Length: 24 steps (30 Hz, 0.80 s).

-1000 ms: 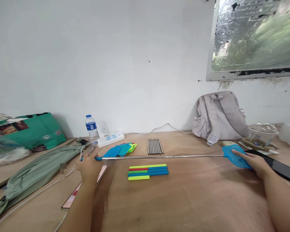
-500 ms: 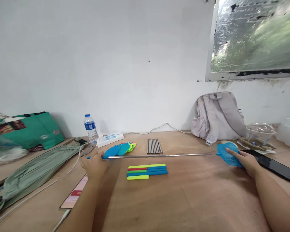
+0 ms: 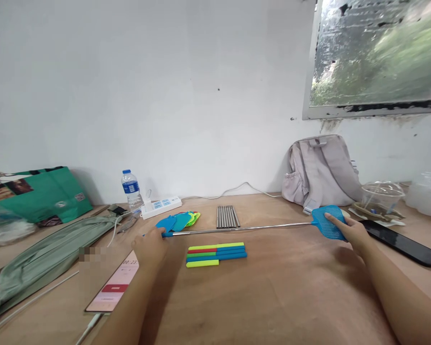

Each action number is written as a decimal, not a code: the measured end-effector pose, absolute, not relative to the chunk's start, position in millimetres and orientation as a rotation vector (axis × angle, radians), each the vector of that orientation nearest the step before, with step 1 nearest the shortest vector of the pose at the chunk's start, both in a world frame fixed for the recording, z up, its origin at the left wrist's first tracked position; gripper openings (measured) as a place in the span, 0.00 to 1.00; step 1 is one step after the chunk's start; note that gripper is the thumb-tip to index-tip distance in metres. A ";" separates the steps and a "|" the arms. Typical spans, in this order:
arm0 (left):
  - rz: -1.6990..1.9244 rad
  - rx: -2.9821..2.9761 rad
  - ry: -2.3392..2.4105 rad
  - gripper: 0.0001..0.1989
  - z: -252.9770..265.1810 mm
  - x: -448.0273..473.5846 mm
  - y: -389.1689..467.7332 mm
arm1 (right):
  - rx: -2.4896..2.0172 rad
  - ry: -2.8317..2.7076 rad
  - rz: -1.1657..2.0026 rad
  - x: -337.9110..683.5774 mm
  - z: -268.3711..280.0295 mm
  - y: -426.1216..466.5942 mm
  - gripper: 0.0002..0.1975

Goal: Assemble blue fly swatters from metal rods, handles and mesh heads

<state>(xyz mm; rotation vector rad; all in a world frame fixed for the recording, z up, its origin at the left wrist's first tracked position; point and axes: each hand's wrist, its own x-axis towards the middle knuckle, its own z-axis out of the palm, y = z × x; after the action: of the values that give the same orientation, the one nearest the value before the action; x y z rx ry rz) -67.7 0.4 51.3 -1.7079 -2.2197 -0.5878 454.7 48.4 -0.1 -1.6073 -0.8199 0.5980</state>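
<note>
A blue fly swatter [image 3: 237, 228] with a long thin metal rod stretches across the wooden table [image 3: 273, 297]. My left hand [image 3: 151, 245] grips its blue handle end. My right hand [image 3: 348, 231] holds its blue mesh head [image 3: 326, 221] at the right. Below the rod lie several coloured handles [image 3: 216, 254] in a neat stack. Behind it sit a bundle of metal rods [image 3: 228, 216] and a pile of blue and green swatter heads [image 3: 179, 221].
A phone [image 3: 115, 285] lies at the left front, with a green strap bag [image 3: 46, 254], green bag [image 3: 39, 194], water bottle [image 3: 130, 189] and power strip [image 3: 161, 207] behind. A grey backpack [image 3: 321, 170], plastic containers [image 3: 382, 196] and a black tablet [image 3: 404, 244] stand right.
Both hands have moved inward toward each other, and the swatter's rod has become shorter. The mesh head has shifted left and slightly up.
</note>
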 end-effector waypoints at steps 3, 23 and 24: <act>-0.465 -1.550 -2.338 0.12 55.5 -68.1 -1.0 | -1.528 -0.870 0.609 453.5 0.0 48.6 0.22; -0.743 -1.973 -2.133 0.08 44.6 -52.3 8.5 | -1.390 -1.223 0.728 407.1 28.4 34.0 0.18; -0.804 -1.999 -2.092 0.08 44.1 -57.3 9.9 | -1.385 -1.249 0.817 412.3 27.0 33.7 0.18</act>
<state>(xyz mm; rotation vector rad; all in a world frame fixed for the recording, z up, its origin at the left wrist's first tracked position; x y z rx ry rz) -57.3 9.9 44.1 -1.9992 -2.0917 -0.8042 412.3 33.7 27.0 -1.3854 -1.2486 0.8167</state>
